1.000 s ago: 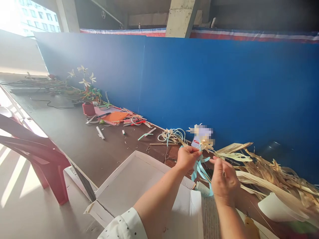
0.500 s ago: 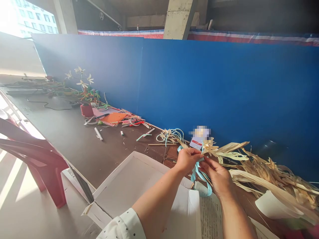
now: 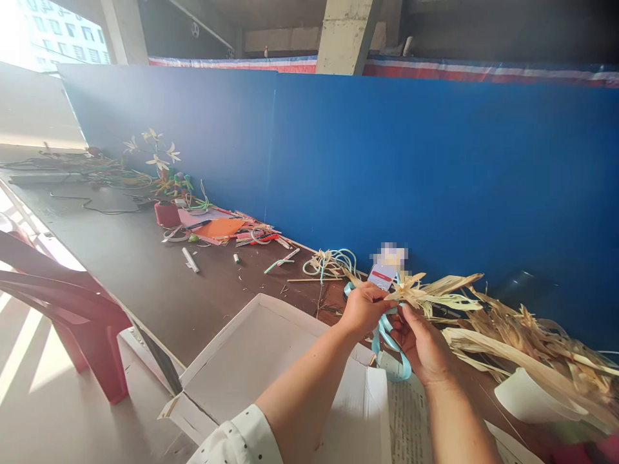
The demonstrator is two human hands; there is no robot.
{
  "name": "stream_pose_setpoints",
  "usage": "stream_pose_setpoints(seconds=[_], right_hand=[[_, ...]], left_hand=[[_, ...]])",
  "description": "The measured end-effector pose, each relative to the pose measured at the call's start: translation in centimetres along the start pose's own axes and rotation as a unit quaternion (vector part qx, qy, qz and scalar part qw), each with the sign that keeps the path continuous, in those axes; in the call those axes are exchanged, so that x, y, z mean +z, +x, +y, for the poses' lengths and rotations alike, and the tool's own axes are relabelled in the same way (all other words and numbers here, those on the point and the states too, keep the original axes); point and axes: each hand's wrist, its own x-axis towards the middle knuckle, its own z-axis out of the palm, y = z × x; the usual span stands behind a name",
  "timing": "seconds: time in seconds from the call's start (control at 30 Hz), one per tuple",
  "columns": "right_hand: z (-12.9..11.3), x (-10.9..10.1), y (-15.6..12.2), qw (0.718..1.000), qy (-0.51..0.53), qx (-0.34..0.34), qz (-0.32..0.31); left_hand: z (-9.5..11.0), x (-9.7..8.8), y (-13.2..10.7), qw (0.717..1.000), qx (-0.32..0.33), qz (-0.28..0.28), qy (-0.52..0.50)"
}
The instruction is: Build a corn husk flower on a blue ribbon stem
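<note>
My left hand (image 3: 363,310) pinches a small straw-coloured flower (image 3: 409,291) made of dried leaf strips, just below its petals. A light blue ribbon (image 3: 389,338) hangs from the flower's stem and loops down over the table. My right hand (image 3: 422,343) is cupped just under the flower, its fingers curled round the ribbon and stem. Both hands sit above the near edge of the brown table (image 3: 145,258), in front of a blue partition (image 3: 435,174).
A pile of dried leaves (image 3: 522,341) lies to the right, with a white cup (image 3: 527,396) beside it. An open white cardboard box (image 3: 271,361) sits below my left arm. Coiled blue-and-straw cords (image 3: 331,263), craft scraps and a pot of paper flowers (image 3: 167,187) lie further left. A red plastic chair (image 3: 62,303) stands at the left.
My right hand turned from knuckles-up to palm-up and moved in closer under the flower. The flower shifted slightly right and lower. My left hand stayed put.
</note>
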Motion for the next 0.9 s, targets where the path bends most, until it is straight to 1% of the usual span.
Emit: stream_pose_setpoints(seconds=[0.1, 0.27, 0.33, 0.47, 0.57, 0.67, 0.8, 0.9], right_hand=[[0.0, 0.0, 0.1, 1.0, 0.0, -0.002, 0.007], [0.1, -0.2, 0.2, 0.999, 0.047, 0.021, -0.001], [-0.1, -0.2, 0.2, 0.997, 0.067, 0.021, -0.009], [-0.4, -0.4, 0.1, 0.992, 0.12, 0.028, -0.021], [-0.5, -0.5, 0.1, 0.987, 0.15, 0.054, -0.03], [-0.5, -0.6, 0.0, 0.979, 0.185, 0.072, -0.048], [-0.3, -0.8, 0.0, 0.972, 0.21, 0.083, -0.07], [-0.4, -0.8, 0.0, 0.973, 0.205, 0.077, -0.07]], left_hand=[[0.2, -0.1, 0.0, 1.0, 0.016, -0.018, 0.018], [0.7, -0.3, 0.0, 0.997, 0.023, -0.042, 0.064], [0.8, -0.2, 0.0, 0.996, 0.007, -0.054, 0.067], [1.1, 0.0, 0.1, 0.993, -0.047, -0.091, 0.065], [1.6, -0.1, -0.1, 0.986, -0.048, -0.119, 0.106], [2.4, -0.4, -0.3, 0.979, -0.029, -0.116, 0.162], [3.3, -0.6, -0.7, 0.969, -0.034, -0.109, 0.219], [3.6, -0.6, -0.8, 0.961, -0.025, -0.074, 0.264]])
